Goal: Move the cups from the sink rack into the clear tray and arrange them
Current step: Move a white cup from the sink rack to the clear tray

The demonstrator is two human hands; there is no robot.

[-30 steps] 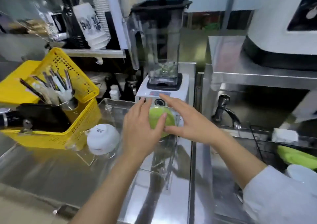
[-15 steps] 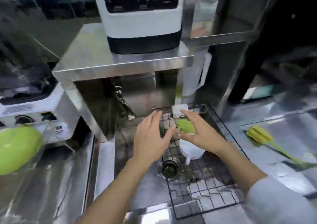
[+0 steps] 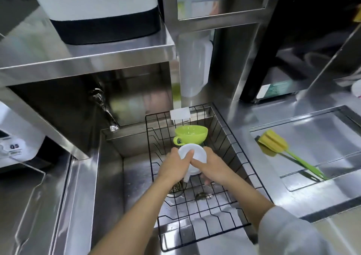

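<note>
— Gripping the white cup [image 3: 192,154] with both hands, is that what I'm seeing over the sink rack [image 3: 197,202]?

— Yes. The left hand [image 3: 172,166] wraps its fingers [image 3: 188,156] around the cup's left side, thumb across the rim, and the right hand [image 3: 214,166] closes on the right side and lower body. Both are curled shut on that one cup, which sits tilted, mouth toward the camera, above the middle of the rack.

— And the other cup?

— A green cup [image 3: 191,134] with a handle stands just behind the white one, toward the rack's far wall, near a white tag [image 3: 179,114] clipped to the wire. Whether the two cups touch, I cannot tell.

— Where's the clear tray?

— Only an edge of clear plastic [image 3: 29,169] shows far left of the rack, on the steel desk [image 3: 252,116]. I'd guess that's it.

— What could go wrong?

— The cup probably comes out wet, so it may slip as it is carried leftward. Lifting it back could also knock the green cup against the wire. The tap [image 3: 103,106] hangs left of the rack, right along the likely path, so a careless swing might strike it.

— Any writing?

— A white appliance [image 3: 14,137] far left of the rack shows what looks like "QS", plus a small label too blurred to read. A dark unit's sticker [image 3: 273,90] beyond the rack is illegible. A yellow sponge brush [image 3: 273,142] lies right of the rack, unmarked.
</note>
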